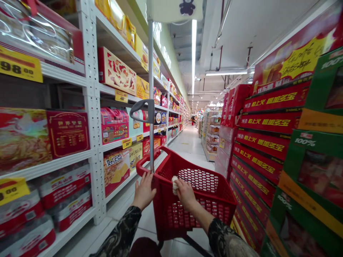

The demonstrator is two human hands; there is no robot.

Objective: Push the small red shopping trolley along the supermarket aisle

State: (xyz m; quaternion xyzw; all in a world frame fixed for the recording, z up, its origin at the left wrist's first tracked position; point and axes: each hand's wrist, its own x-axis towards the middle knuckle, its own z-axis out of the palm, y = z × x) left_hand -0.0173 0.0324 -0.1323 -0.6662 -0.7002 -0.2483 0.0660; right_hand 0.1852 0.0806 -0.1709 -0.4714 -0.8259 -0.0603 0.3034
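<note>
A red plastic shopping basket (214,200) on wheels stands in the aisle right in front of me. My left hand (144,190) lies against its near left rim, fingers stretched up beside the grey pole (151,89) that rises from the basket and bears a grey handle (141,107). My right hand (184,191) rests on the near rim, closed round a small white wad (174,184), perhaps a tissue or cloth. Both sleeves are dark and patterned.
White shelves (92,107) on the left carry red and yellow gift boxes with yellow price tags. On the right stand stacked red cartons (264,142) and green boxes (316,167). The tiled aisle (189,142) runs ahead between them, with more stacked goods (211,135) farther on.
</note>
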